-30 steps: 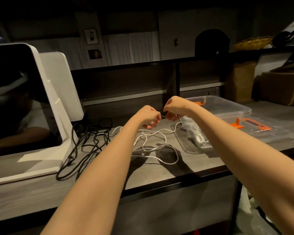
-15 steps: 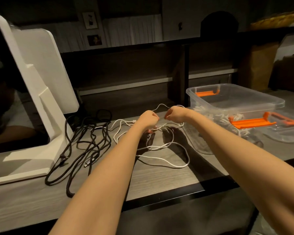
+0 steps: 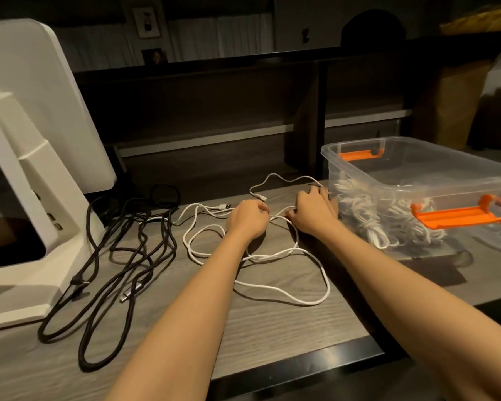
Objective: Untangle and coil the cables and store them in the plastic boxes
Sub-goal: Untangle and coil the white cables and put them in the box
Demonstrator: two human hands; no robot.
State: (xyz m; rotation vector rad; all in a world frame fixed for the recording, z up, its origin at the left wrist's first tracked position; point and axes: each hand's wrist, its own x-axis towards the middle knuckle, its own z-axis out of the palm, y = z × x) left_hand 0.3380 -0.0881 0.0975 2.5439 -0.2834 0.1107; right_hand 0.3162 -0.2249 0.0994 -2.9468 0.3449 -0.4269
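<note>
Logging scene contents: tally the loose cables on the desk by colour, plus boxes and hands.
White cable tangle: 1, strand count unclear
Black cable tangle: 1, strand count unclear
Clear box with orange latches: 1
Hands: 2, left hand, right hand
Total: 5

A tangled cable [image 3: 272,264] lies mid-desk [image 3: 272,337] under both hands; another cable bundle [image 3: 122,256] lies left, beside a stand [image 3: 35,227]; the box [image 3: 417,180], right, apparently holds coils [image 3: 388,218].

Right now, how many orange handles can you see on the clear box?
2. One handle is at the box's far left end; the other handle hangs on its near right side. None seem hidden.
</note>
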